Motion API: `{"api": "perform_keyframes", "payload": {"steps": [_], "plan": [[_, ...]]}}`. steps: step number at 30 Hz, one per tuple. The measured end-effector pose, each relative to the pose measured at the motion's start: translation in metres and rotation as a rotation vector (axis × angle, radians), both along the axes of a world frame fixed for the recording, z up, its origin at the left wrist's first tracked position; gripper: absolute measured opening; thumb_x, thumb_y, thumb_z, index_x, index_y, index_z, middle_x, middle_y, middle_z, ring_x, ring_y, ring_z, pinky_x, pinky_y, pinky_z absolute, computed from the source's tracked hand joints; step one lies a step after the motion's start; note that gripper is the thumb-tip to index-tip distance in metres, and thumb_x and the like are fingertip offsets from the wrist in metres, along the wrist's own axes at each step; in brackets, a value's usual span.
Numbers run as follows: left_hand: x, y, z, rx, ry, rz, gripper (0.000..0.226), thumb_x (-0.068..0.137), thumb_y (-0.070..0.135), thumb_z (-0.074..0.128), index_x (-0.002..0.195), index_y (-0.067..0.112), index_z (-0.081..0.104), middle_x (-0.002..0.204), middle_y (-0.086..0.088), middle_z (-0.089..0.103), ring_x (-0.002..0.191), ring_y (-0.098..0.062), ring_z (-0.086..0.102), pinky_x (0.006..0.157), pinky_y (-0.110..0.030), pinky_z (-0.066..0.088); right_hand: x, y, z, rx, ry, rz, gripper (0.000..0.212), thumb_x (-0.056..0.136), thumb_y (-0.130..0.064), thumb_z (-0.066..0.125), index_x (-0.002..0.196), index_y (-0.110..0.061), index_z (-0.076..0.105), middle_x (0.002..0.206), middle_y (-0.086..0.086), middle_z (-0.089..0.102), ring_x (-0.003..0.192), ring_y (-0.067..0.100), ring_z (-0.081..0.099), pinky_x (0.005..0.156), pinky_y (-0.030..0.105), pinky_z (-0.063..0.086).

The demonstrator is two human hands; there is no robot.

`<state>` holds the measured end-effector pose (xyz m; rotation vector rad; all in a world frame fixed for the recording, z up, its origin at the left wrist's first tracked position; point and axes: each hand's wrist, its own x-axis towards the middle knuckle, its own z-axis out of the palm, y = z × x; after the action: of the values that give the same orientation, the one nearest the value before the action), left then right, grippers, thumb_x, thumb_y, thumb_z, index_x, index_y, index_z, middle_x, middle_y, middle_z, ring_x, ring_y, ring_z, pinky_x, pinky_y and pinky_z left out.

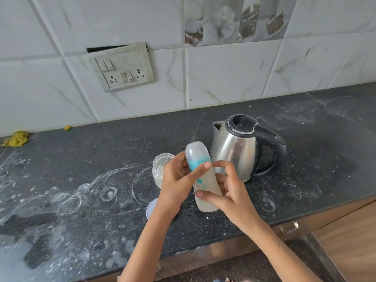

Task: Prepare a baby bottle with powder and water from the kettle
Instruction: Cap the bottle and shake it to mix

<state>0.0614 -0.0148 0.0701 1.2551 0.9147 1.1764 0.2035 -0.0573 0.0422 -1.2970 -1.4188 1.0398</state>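
Observation:
A baby bottle [205, 202] with a clear cap and a teal collar is held tilted above the dark counter, cap pointing up and left; cloudy pale liquid fills its body. My left hand [177, 180] grips the bottle at the collar from the left. My right hand [227, 192] holds the lower body from the right. A steel kettle [234, 147] with a black lid and handle stands just behind the bottle, lid closed. A glass jar [159, 165] of pale powder stands open behind my left hand, partly hidden.
A round white lid [151, 208] lies on the counter [101, 159] under my left wrist. White powder smears and rings mark the counter's left half. A yellow cloth [17, 139] lies far left by the tiled wall. A switch panel [120, 68] is on the wall.

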Motion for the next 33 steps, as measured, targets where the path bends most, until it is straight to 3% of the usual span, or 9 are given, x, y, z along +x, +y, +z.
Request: {"api": "perform_keyframes", "payload": {"steps": [7,10,12,16,19,22,26,29,33], "plan": [[0.000,0.005,0.004,-0.031,-0.026,-0.162,0.027,0.081,0.009,0.070,0.104,-0.002,0.064,0.099,-0.022,0.070,0.088,-0.029,0.069,0.073,-0.027,0.056,0.012,0.001,0.009,-0.112,0.285,0.115,0.071,0.069,-0.004,0.077,0.123,-0.020,0.035,0.099,0.018,0.075,0.089,0.027,0.072,0.073,0.033,0.056],[-0.008,0.009,0.006,-0.060,0.011,-0.312,0.028,0.084,0.012,0.066,0.110,0.002,0.064,0.105,-0.018,0.071,0.098,-0.029,0.069,0.082,-0.028,0.054,0.018,0.001,0.011,-0.157,0.324,0.171,0.078,0.068,-0.001,0.073,0.130,-0.025,0.033,0.091,0.008,0.076,0.084,0.018,0.072,0.070,0.026,0.055],[-0.013,0.011,0.008,-0.082,0.061,-0.376,0.029,0.088,0.009,0.062,0.117,0.004,0.061,0.106,-0.011,0.072,0.097,-0.020,0.070,0.078,-0.020,0.052,0.020,0.001,0.011,-0.190,0.313,0.182,0.087,0.068,-0.002,0.074,0.136,-0.033,0.029,0.091,0.004,0.077,0.087,0.015,0.072,0.075,0.025,0.055],[-0.010,0.008,0.005,0.039,0.231,-0.156,0.047,0.082,0.022,0.069,0.124,0.017,0.050,0.098,-0.003,0.075,0.092,-0.008,0.070,0.073,-0.015,0.050,0.023,0.004,0.008,-0.033,-0.025,0.110,0.108,0.076,-0.016,0.082,0.141,-0.064,0.011,0.106,0.001,0.075,0.098,0.014,0.070,0.091,0.035,0.054],[0.002,0.001,0.000,0.155,0.367,0.089,0.055,0.072,0.035,0.077,0.118,0.024,0.049,0.087,0.004,0.075,0.081,-0.001,0.069,0.068,-0.009,0.047,0.022,0.005,0.011,0.136,-0.433,0.051,0.114,0.075,-0.033,0.082,0.143,-0.063,-0.005,0.093,-0.017,0.065,0.079,0.006,0.064,0.078,0.033,0.055],[0.016,-0.005,-0.002,0.237,0.451,0.195,0.056,0.072,0.036,0.080,0.116,0.033,0.046,0.079,0.006,0.072,0.069,-0.008,0.066,0.059,-0.022,0.050,0.018,0.004,0.010,0.197,-0.510,0.039,0.115,0.077,-0.035,0.081,0.142,-0.061,-0.011,0.095,-0.012,0.065,0.077,0.010,0.064,0.074,0.034,0.055],[0.018,-0.003,-0.005,0.222,0.369,0.123,0.050,0.077,0.029,0.078,0.114,0.032,0.045,0.079,0.001,0.073,0.069,-0.015,0.068,0.065,-0.039,0.056,0.020,0.004,0.008,0.164,-0.485,0.025,0.117,0.076,-0.035,0.081,0.142,-0.061,-0.011,0.089,-0.014,0.063,0.080,0.016,0.067,0.076,0.041,0.055],[0.016,-0.002,-0.004,0.222,0.343,0.007,0.049,0.078,0.023,0.077,0.116,0.026,0.046,0.084,-0.002,0.074,0.076,-0.017,0.071,0.070,-0.043,0.058,0.022,0.004,0.007,0.056,-0.284,0.084,0.118,0.075,-0.022,0.083,0.141,-0.067,-0.004,0.124,-0.018,0.063,0.101,0.010,0.066,0.092,0.040,0.053],[0.001,0.007,-0.005,0.097,0.187,-0.316,0.049,0.084,0.007,0.069,0.125,0.020,0.045,0.103,-0.014,0.072,0.095,-0.028,0.070,0.084,-0.042,0.057,0.025,0.001,-0.003,-0.061,0.050,0.211,0.117,0.076,-0.004,0.080,0.141,-0.067,0.007,0.149,-0.030,0.035,0.125,0.008,0.055,0.103,0.039,0.048]]}}
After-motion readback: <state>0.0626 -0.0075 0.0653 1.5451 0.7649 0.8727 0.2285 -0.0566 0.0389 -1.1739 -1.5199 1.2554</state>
